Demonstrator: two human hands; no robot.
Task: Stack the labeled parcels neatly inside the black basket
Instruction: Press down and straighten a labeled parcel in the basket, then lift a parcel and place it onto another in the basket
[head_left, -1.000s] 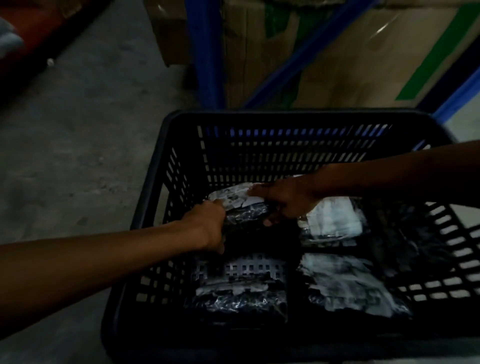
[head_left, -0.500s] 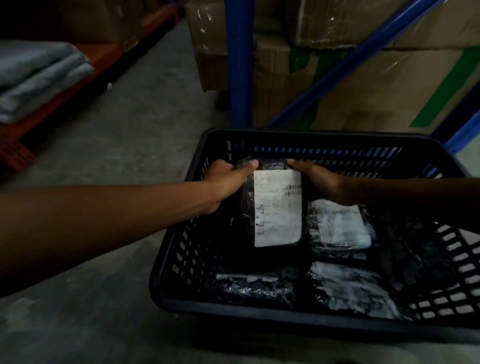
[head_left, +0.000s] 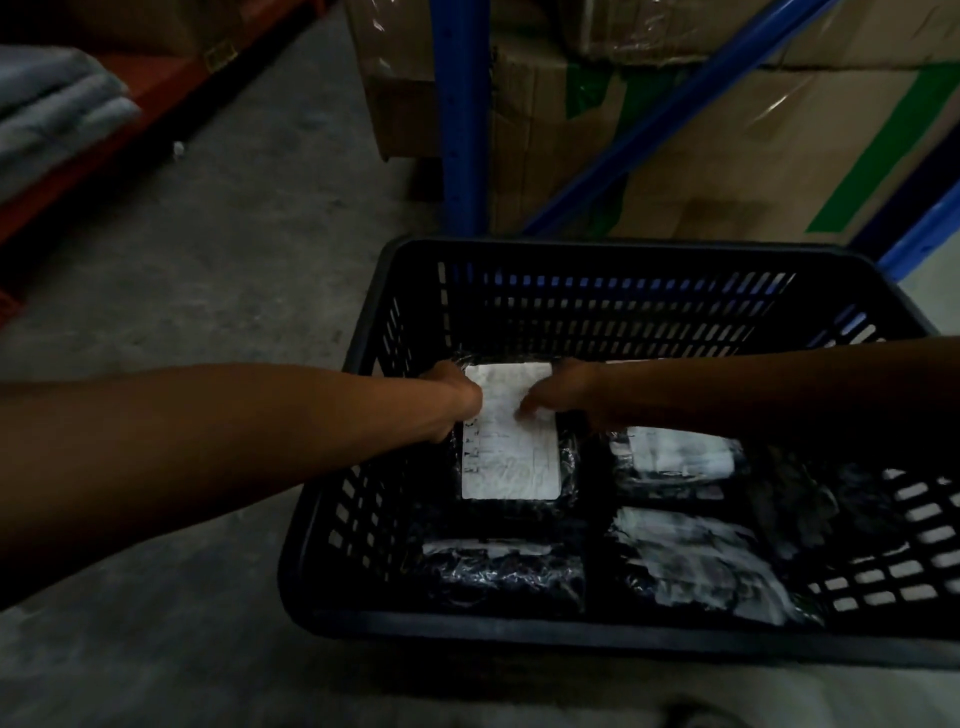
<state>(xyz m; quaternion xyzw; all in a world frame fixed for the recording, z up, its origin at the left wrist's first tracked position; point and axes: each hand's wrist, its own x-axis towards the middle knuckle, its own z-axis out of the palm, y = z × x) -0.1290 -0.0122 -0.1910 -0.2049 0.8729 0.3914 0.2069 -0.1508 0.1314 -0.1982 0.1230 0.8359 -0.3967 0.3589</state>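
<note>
Since half a second ago I see the labeled parcel lowered to lie label-up in the far left of the black basket. My left hand grips its left edge, fingers curled shut; my right hand presses loosely bent fingers on its label, with three other parcels near and right.

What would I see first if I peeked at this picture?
Two bare arms reaching into a black basket on the floor. The left hand and right hand press on a parcel with a big white label, at the basket's back left. Behind stand blue rack posts and cardboard boxes.
</note>
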